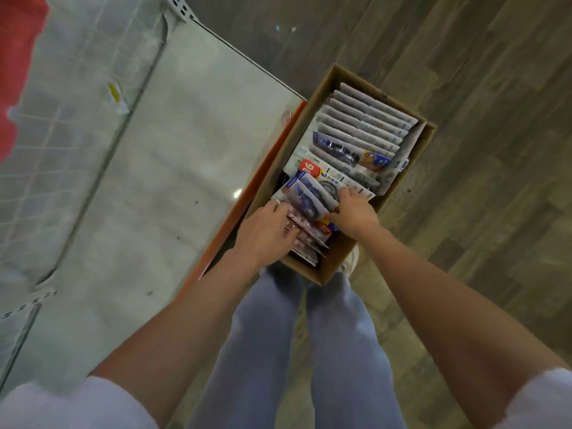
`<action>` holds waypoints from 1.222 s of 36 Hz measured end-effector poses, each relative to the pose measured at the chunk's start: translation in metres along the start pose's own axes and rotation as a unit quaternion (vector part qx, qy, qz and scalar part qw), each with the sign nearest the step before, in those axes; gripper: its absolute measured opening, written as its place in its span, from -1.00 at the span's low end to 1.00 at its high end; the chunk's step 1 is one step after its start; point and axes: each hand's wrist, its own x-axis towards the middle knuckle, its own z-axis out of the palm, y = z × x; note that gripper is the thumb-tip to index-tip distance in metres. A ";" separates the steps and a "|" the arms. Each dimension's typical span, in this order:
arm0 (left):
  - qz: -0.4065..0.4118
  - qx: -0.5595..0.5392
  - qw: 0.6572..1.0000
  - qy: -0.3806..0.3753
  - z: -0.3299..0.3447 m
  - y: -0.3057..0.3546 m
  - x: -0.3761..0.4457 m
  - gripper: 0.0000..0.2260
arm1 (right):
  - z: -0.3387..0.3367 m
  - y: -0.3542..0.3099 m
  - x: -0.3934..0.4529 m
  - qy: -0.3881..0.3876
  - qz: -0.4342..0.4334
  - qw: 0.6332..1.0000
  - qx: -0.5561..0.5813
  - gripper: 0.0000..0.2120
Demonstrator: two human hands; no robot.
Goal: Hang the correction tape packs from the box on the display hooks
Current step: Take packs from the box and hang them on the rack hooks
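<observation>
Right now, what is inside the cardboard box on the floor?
The cardboard box holds rows of correction tape packs standing on edge. The left hand and right hand grip the nearest packs. The box bottom and the packs' lower parts are covered.

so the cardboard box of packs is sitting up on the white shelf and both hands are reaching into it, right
Not quite. The cardboard box sits on the wood floor beside the white shelf, not up on it; the head view shows it by the person's feet. The rest holds: the left hand and right hand both reach into it, among the packs.
</observation>
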 end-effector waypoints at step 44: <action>-0.097 -0.572 0.788 0.206 -0.224 0.128 -0.152 -0.28 | -0.241 -0.088 -0.256 -0.044 -0.182 0.882 0.433 -0.76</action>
